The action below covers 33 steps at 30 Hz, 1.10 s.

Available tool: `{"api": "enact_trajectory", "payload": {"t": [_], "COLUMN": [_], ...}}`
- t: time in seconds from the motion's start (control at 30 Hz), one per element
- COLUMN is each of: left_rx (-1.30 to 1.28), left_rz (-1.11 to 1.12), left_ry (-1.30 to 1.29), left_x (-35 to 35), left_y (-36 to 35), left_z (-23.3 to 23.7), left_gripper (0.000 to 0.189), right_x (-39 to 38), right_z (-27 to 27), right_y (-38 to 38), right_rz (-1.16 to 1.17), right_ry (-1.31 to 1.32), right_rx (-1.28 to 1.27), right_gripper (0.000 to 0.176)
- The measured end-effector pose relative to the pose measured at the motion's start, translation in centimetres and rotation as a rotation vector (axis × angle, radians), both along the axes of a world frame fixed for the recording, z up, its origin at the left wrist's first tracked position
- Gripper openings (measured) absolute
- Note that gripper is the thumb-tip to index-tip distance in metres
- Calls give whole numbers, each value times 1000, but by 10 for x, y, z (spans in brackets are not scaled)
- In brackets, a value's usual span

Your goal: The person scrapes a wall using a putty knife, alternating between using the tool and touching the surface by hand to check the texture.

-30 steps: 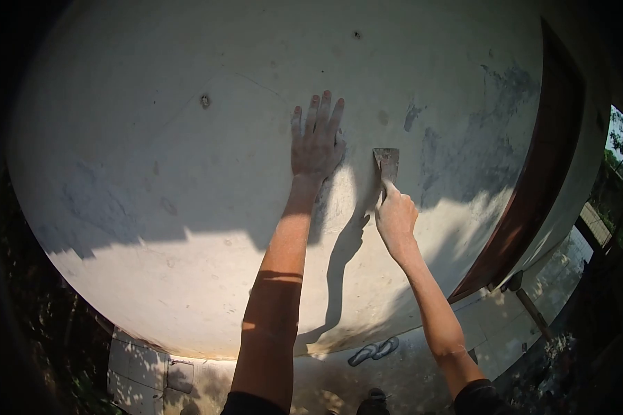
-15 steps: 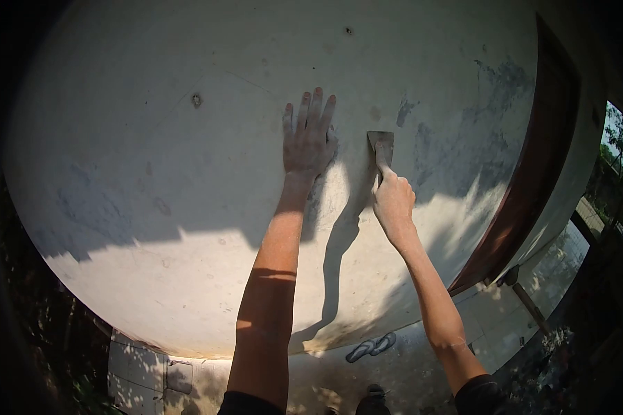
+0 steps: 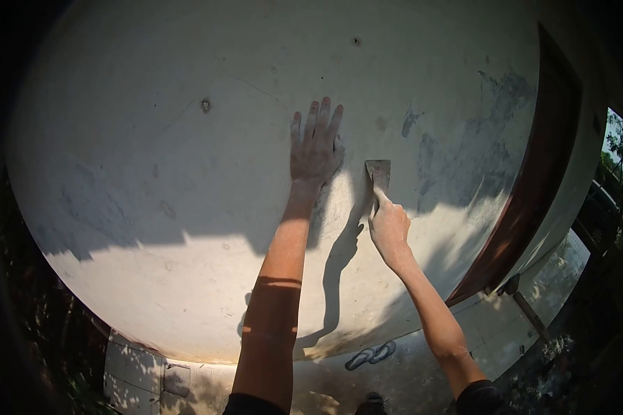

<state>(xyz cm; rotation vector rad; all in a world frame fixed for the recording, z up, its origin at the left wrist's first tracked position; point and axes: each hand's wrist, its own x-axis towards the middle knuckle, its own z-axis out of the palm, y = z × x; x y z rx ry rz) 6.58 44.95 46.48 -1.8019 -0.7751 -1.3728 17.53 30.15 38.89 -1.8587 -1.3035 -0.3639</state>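
My left hand (image 3: 315, 151) lies flat against a pale plastered wall (image 3: 166, 166), fingers stretched upward and dusted whitish. To its right, my right hand (image 3: 390, 227) grips a putty knife (image 3: 378, 171), with a finger laid along the tool toward its blade. The wide blade edge points up, right at the wall surface. Grey bare patches (image 3: 488, 131) mark the wall to the right of the blade, and a small dark hole (image 3: 205, 105) shows up and left of my left hand.
A dark reddish-brown door frame (image 3: 543, 159) stands at the right. Below the wall, a pair of flip-flops (image 3: 370, 355) rests on the concrete floor (image 3: 422, 360). Near the foot of the door frame, a bar (image 3: 531, 315) leans. Sunlight and shadow split the wall's lower part.
My right hand has drawn the putty knife down the wall. My left hand stays flat on about the same spot, while the view has shifted slightly.
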Motion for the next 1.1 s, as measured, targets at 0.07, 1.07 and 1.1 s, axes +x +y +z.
{"api": "enact_trajectory", "payload": {"t": [0.07, 1.07, 1.1], "left_rx": [14, 13, -6], "left_rz": [-3, 28, -2], "left_ry": [-3, 5, 2], "left_x": [-1, 1, 0], "left_y": [2, 0, 1], "left_z": [2, -2, -1], "left_gripper": [60, 62, 60], "right_x": [4, -1, -5], "right_z": [18, 10, -1], "right_y": [1, -2, -5], "right_rz": [3, -14, -8], "right_ry": [-17, -99, -50], "right_rx": [-3, 61, -12], "right_gripper": [44, 42, 45]}}
